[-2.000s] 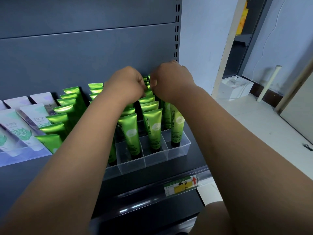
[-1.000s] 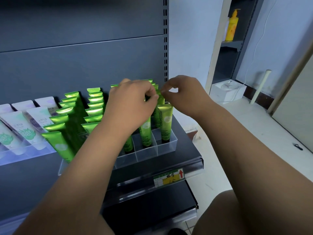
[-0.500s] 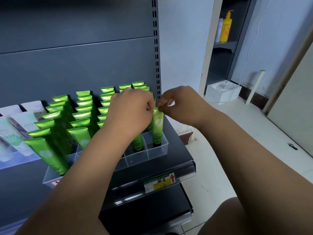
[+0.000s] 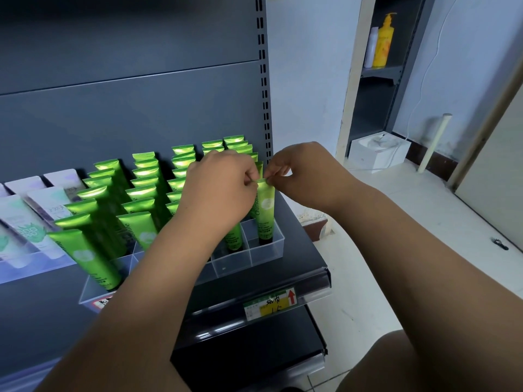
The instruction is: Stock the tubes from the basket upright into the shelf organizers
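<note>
Where both hands worked at the back of the rows two seconds ago, they now meet at the front. The left hand [image 4: 218, 190] and right hand [image 4: 305, 176] each pinch the top crimp of one green tube [image 4: 265, 213], which stands upright in the front right compartment of the clear organizer [image 4: 266, 251]. That column looks nearly stocked. The basket is out of view.
</note>
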